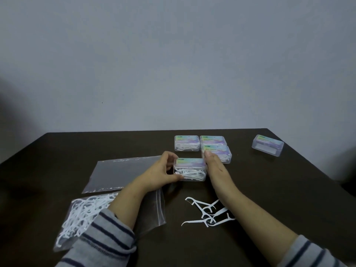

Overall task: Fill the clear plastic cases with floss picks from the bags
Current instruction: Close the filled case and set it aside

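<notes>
While the left hand (163, 171) is gripping the near case (190, 169) by its left end, thumb low and fingers curled over the top, the right hand (212, 162) is lying flat and straight-fingered against the case's right end. That case is sitting on the dark surface (269, 189), holding white picks. Just behind it three more cases (202, 144) are clustering together, and a fifth case (268, 147) is lying well apart to the right. Loose picks (209, 211) are lying near the right forearm. An empty bag (123, 173) is lying left of the held case, and a bag of picks (84, 214) is resting under the left forearm.
</notes>
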